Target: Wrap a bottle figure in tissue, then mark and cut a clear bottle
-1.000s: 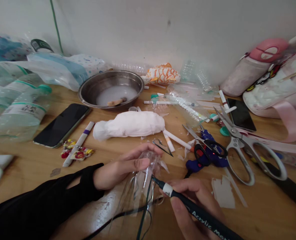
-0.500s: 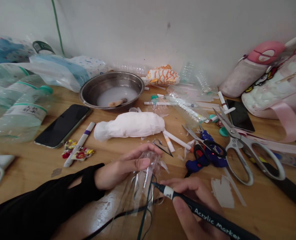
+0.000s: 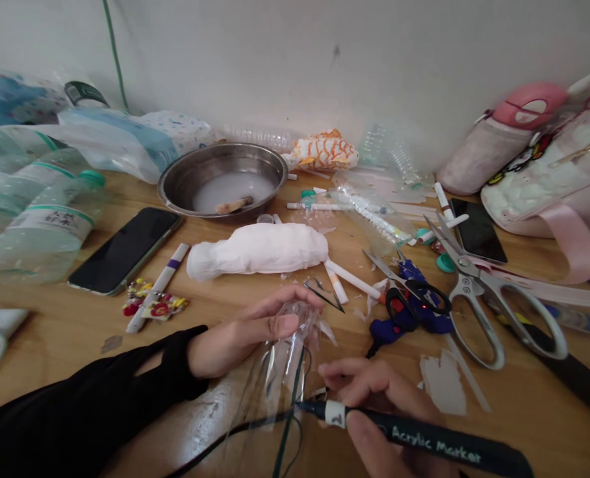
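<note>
My left hand, below the white wrapped form, is closed round one end of a clear plastic piece. Dark green lines run along that plastic. My right hand grips a dark acrylic marker, its tip touching or very near the lines on the plastic. A dark cable passes by the plastic.
Behind stands a metal bowl with cloudy liquid and a brush. To the right lie large scissors, smaller scissors and a blue glue gun. A phone and plastic bottles are at the left.
My right hand has brought the marker tip down along the plastic, toward me, and the marker lies flatter. My left hand has not visibly moved.
</note>
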### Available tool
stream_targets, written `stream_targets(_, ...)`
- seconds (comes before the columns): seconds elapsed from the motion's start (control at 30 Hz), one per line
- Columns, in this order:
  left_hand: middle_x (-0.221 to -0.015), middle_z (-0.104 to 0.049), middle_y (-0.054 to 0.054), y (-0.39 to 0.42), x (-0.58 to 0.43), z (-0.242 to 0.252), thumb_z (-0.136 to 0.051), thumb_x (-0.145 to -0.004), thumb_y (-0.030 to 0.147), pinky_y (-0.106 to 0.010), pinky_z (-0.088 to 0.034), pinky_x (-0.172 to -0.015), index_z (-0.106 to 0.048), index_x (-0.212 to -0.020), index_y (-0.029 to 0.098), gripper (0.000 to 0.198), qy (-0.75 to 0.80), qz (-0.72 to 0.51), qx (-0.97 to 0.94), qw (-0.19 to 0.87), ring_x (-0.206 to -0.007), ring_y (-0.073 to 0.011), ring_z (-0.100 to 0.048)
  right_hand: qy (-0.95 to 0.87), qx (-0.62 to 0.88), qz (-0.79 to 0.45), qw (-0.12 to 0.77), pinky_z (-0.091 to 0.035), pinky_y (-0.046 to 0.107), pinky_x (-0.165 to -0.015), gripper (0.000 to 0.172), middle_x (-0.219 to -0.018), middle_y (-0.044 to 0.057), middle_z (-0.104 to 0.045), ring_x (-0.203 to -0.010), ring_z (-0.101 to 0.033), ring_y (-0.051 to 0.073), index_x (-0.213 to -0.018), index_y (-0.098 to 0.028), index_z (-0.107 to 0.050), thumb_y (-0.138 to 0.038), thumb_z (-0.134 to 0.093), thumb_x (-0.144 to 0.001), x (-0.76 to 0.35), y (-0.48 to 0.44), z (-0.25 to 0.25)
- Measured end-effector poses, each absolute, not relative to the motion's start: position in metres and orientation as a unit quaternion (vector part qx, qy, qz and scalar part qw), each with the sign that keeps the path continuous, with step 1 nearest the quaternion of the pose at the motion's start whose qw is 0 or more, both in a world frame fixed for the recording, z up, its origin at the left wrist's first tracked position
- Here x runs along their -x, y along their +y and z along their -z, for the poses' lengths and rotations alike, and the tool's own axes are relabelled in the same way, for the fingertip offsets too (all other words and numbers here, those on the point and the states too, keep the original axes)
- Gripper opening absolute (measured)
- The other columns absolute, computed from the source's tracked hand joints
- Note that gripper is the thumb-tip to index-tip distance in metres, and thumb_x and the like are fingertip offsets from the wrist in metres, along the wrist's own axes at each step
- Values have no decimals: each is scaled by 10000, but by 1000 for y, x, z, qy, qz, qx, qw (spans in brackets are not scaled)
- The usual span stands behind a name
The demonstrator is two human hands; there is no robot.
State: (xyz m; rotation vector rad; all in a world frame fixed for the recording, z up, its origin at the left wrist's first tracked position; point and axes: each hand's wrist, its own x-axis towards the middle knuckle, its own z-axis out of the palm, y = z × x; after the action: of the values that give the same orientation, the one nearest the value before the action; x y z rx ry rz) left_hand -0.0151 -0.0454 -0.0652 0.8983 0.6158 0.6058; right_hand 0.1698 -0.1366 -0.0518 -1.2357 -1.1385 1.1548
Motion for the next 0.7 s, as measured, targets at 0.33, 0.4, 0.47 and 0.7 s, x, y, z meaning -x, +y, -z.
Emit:
stream_targets(0.33,-1071,-722,-77,-39,15,62,-626,-744,344,-384,-495,-889,-633,-1109,168,405,159,-401,-214,877,-964,-252,-679,-423,510,-464,589,-606,214,-734,134,-867,-39,-762,-815,-736,123,-1068,-321,-578,-354,-487,-976,-184,-116,69)
stream_targets(0.4,-1080,-733,-87,-38,16,60,-614,-726,342,-397,-496,-915,-642,-1103,165,418,160,-410,-187,878,-993,-242,-673,-439,514,-457,578,-596,185,-738,117,-872,-41,-758,-810,-732,108,-1057,-317,-581,-335,-505,-970,-179,-119,69)
stream_targets(0.47,-1067,-742,-92,-38,17,59,-601,-716,345,-363,-510,-881,-653,-1091,161,421,173,-419,-173,875,-986,-226,-674,-453,523,-443,570,-563,146,-762,86,-888,-40,-744,-818,-714,88,-1017,-306,-597,-322,-541,-954,-171,-124,67)
stream_targets(0.7,-1069,-734,-20,-44,11,57,-583,-635,227,-288,-465,-821,-684,-978,195,359,174,-443,-217,853,-959,-193,-629,-468,486,-451,584,-531,222,-739,145,-968,-17,-686,-815,-671,124,-977,-315,-514,-417,-589,-907,-148,-132,74)
